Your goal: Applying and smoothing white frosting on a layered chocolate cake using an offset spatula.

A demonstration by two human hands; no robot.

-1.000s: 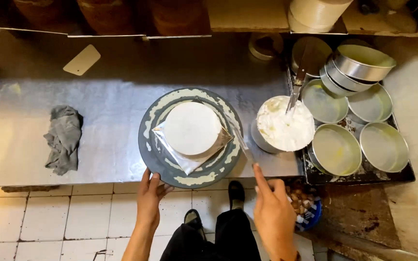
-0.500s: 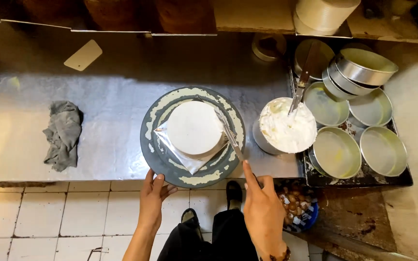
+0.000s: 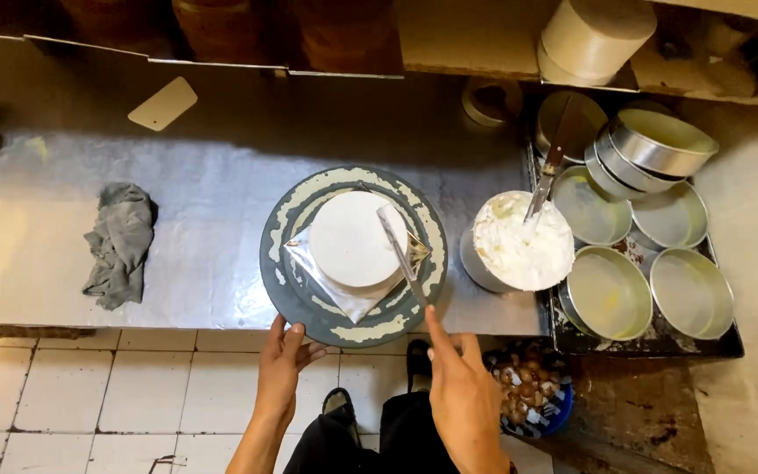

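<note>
The right hand gripped a long palette knife, its blade lying across the white frosted cake on the grey turntable, which stood on the steel counter. The left hand, fingers loosely spread, seemed to touch the turntable's near rim. A bowl of white cream stood just beside it.

A long worktop clad in dull silver sheet metal is lit from above, glare at centre. Below it, a floor of worn off-white square tiles is seen. Back shelf area is left in shadow.
</note>
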